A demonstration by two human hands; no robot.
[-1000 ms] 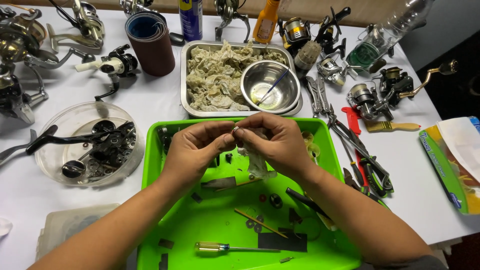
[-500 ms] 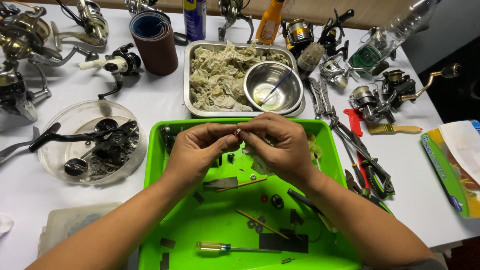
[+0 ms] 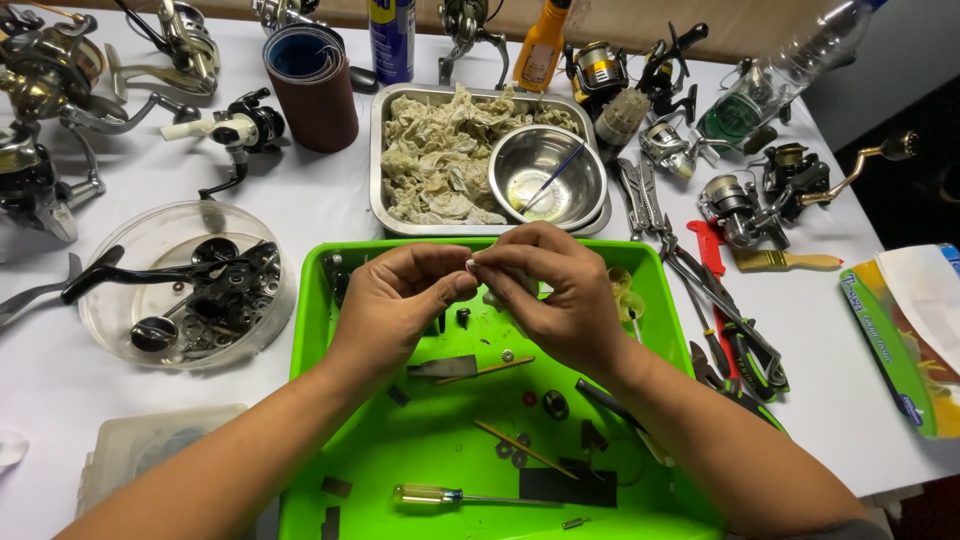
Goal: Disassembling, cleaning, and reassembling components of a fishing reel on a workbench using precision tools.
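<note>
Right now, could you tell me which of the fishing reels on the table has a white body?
The small reel left of the brown sandpaper roll: its body is white with black parts, while the other reels are metallic grey, black or gold.

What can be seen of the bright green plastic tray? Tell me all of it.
The bright green plastic tray is rectangular with a raised rim and lies flat on the white table, below the steel pan. Both hands meet above its far end. Inside lie a clear-handled screwdriver, thin wooden sticks, dark flat pieces, small washers and gears.
</note>
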